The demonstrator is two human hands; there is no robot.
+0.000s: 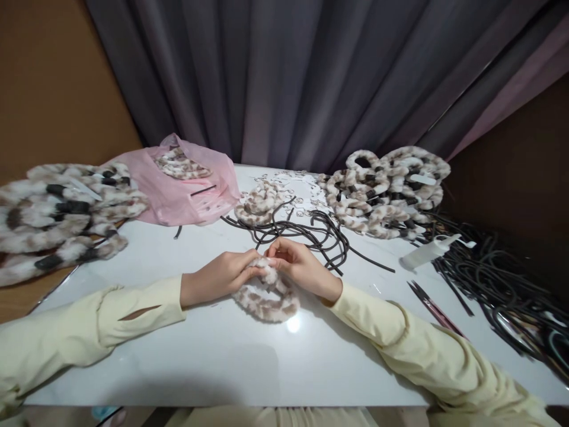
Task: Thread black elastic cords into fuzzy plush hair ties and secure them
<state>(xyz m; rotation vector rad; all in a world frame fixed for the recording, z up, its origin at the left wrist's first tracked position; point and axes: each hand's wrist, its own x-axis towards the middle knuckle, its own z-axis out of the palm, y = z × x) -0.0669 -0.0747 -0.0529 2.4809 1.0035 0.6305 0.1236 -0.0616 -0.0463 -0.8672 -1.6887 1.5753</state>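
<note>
The fingers of the left hand (226, 274) and the right hand (306, 270) pinch the top of a furry loop (265, 305), close to each other. It is fluffy, white blotched with soft brown, and its lower curve rests on the tabletop (195, 362). Just beyond lie black cords (340, 243). Farther out, a furry pile (353, 207) at the right carries a white tag (422, 179); any writing there is too small to read.
</note>
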